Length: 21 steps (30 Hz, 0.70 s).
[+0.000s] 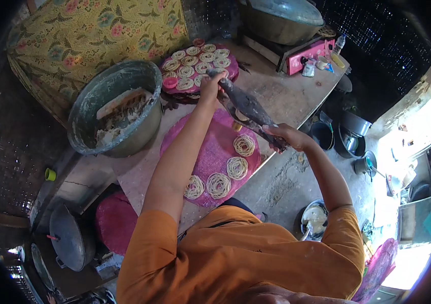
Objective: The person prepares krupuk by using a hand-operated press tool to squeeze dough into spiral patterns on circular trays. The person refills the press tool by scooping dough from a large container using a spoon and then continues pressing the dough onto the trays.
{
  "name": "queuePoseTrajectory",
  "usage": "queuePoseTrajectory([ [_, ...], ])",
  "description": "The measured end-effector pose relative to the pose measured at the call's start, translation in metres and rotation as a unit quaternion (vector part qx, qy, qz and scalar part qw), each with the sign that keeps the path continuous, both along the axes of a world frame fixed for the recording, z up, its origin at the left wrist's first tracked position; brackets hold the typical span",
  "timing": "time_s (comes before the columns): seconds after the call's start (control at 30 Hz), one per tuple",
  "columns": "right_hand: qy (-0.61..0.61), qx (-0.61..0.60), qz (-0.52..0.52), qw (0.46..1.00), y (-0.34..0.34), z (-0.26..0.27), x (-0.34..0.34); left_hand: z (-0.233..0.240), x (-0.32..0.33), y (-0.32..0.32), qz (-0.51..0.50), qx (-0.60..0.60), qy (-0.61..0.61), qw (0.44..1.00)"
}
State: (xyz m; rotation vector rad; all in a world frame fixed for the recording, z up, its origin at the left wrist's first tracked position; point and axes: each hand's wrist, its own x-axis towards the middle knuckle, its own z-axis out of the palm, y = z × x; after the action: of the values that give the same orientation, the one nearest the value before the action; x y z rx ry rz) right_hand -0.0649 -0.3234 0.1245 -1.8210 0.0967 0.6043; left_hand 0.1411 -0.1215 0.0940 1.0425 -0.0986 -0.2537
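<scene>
Both my hands are on a dark two-armed dough press point(247, 102), held above a round pink tray point(209, 148). My left hand point(212, 86) grips its far end and my right hand point(287, 136) its near end. A brass-coloured cylinder point(237, 126) shows below the middle of the press. Several pale coils of thin dough strands point(218, 185) lie along the near and right rim of the tray. My left forearm hides part of its left side. Just beyond my left hand is a second pink tray point(234, 69), covered with similar coils.
A large basin point(151, 110) at left holds dough and a ridged wooden-looking piece point(124, 102). A big lidded pot point(283, 22) stands on a stove at the back of the table point(295, 91). Pots point(348, 140) and a bucket of pale batter point(314, 216) stand to the right.
</scene>
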Motion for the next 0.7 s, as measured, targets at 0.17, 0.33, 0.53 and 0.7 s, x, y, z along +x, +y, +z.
queuePoseTrajectory([
  [0.17, -0.05, -0.024, -0.028, 0.998, 0.011, -0.01, 0.023, 0.001, 0.017, 0.006, 0.014, -0.05, 0.011, 0.999],
  [0.33, -0.047, 0.028, -0.019, 0.998, 0.025, 0.024, 0.017, 0.021, 0.015, 0.023, 0.049, -0.022, 0.01, 0.999],
  [0.53, -0.032, -0.1, -0.037, 0.994, 0.014, 0.041, 0.021, 0.023, 0.011, 0.012, 0.061, -0.094, 0.039, 0.993],
  [0.7, -0.042, -0.054, -0.038, 0.997, 0.025, 0.024, 0.031, 0.031, 0.02, 0.026, 0.059, -0.066, -0.01, 0.996],
])
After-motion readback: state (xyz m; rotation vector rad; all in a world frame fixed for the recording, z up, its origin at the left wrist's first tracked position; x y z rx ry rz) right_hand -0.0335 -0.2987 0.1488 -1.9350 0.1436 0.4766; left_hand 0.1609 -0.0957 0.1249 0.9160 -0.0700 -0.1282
